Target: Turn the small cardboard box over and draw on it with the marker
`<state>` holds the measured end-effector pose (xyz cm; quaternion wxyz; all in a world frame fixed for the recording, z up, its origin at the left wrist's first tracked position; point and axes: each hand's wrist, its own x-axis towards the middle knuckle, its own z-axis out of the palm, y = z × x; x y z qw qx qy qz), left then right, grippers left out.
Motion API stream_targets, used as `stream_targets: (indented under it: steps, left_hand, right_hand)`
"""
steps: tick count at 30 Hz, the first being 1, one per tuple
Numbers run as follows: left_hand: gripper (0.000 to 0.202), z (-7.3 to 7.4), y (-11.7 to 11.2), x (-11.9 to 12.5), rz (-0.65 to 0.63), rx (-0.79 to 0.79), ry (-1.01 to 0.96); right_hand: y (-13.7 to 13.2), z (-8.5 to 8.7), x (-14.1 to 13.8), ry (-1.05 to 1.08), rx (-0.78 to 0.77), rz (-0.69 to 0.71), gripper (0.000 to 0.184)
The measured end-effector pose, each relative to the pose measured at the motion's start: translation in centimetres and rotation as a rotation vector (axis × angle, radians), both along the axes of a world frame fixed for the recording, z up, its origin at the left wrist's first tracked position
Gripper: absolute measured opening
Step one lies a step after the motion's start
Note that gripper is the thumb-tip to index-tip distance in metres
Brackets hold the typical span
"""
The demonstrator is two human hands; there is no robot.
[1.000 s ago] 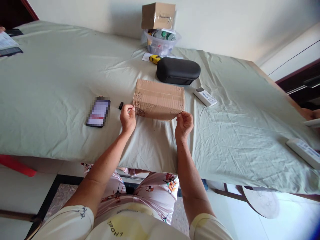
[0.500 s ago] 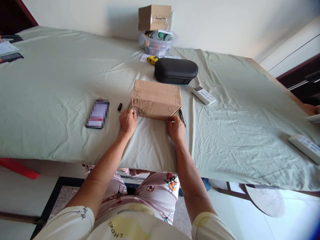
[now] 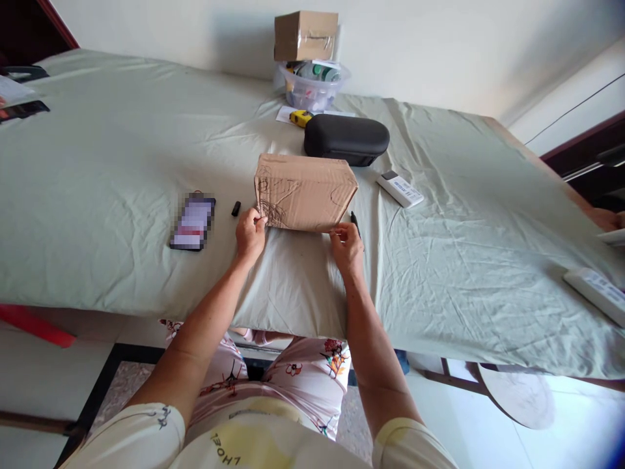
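A small brown cardboard box (image 3: 305, 195) with dark scribbles on its sides rests tilted on the cloth-covered table, its large face turned toward me. The fingers of my left hand (image 3: 250, 233) pinch its near left corner. At the near right corner, my right hand (image 3: 347, 246) grips the lower edge between thumb and fingers. Against the outer side of that hand lies a black marker (image 3: 355, 225), partly covered by it. A small black pen cap (image 3: 236, 208) sits left of the box, beside my left hand.
A phone (image 3: 193, 223) lies on the left. Behind the box are a black hard case (image 3: 346, 138), a yellow tape measure (image 3: 300, 118) and a plastic tub (image 3: 310, 94) under another carton (image 3: 306, 36). White devices (image 3: 400, 189) lie rightward. At the right edge, another person's hand (image 3: 605, 218) shows.
The box has tipped back, so its scribbled near face now shows larger and its former top looks narrower. Both hands have stayed at its near corners.
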<state>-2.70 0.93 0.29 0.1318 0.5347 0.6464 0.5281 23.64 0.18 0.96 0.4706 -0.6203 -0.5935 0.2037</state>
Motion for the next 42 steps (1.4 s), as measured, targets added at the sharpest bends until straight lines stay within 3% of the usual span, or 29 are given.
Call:
stream_targets:
  steps: [4, 13, 21, 25, 29, 33, 38, 42]
  left_hand:
    - [0.024, -0.2, 0.2, -0.1, -0.002, 0.037, -0.073]
    - [0.024, -0.4, 0.0, -0.6, 0.047, 0.044, -0.161]
    - [0.026, -1.1, 0.6, -0.8, 0.016, 0.095, -0.288]
    - [0.037, -1.0, 0.5, -0.6, 0.03, 0.148, -0.317]
    - [0.061, -0.4, 0.4, -0.3, -0.088, 0.258, -0.42]
    - [0.074, 0.7, 0.0, -0.4, -0.1, 0.368, -0.382]
    - [0.093, 1.5, -0.8, 0.6, -0.254, 0.394, -0.396]
    - [0.099, 1.1, -1.6, 2.8, -0.451, 0.234, -0.433]
  right_hand:
    - [0.1, -0.3, -0.1, 0.146, -0.021, 0.035, 0.015]
    - [0.0, 0.1, -0.2, 0.235, -0.107, 0.152, 0.019]
    - [-0.9, 1.7, 0.3, 0.027, -0.286, 0.359, 0.014]
    - [-1.5, 2.5, -0.5, -0.083, -0.292, 0.474, 0.02]
    - [-2.3, 2.9, -1.9, -0.075, -0.285, 0.565, 0.051]
    - [-3.1, 3.4, -3.0, -0.05, -0.279, 0.588, 0.074]
    - [-3.7, 3.5, -4.5, 0.144, -0.391, 0.657, 0.079]
    - [-3.9, 3.1, -5.7, 0.396, -0.467, 0.639, 0.076]
